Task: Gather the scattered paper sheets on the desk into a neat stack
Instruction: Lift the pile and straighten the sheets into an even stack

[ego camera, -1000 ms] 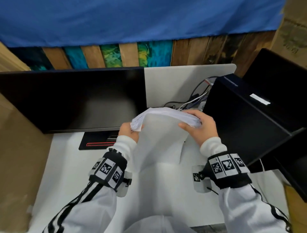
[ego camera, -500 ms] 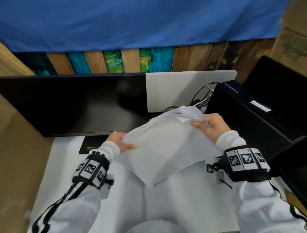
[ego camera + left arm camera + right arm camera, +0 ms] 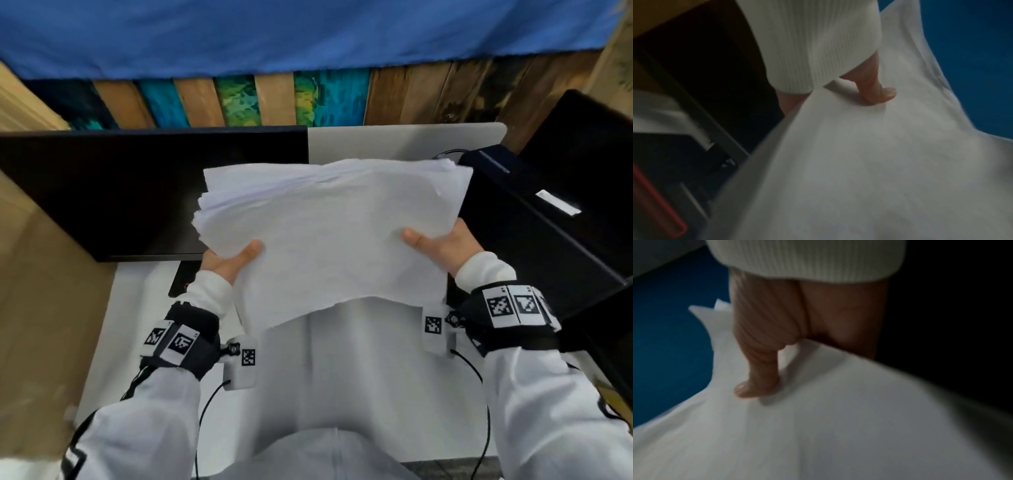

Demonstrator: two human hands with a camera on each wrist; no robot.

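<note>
Swung up from the slanted hold of a moment ago: paper stack [image 3: 329, 233] now near level, lifted above the desk [image 3: 113, 342] in front of the monitor [image 3: 137, 192]. Left hand [image 3: 229, 262] and right hand [image 3: 442, 246] pinching opposite sides, thumbs on top, other fingers hidden beneath. Gathering seemingly done; squaring in hand. Next: tapping ragged edges flush, then laying flat.

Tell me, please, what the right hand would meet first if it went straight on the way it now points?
Probably the black computer case. The right hand holds the paper stack at its right edge, pointing forward beside the case; depth is unclear, so it might slip past toward the cables behind.
</note>
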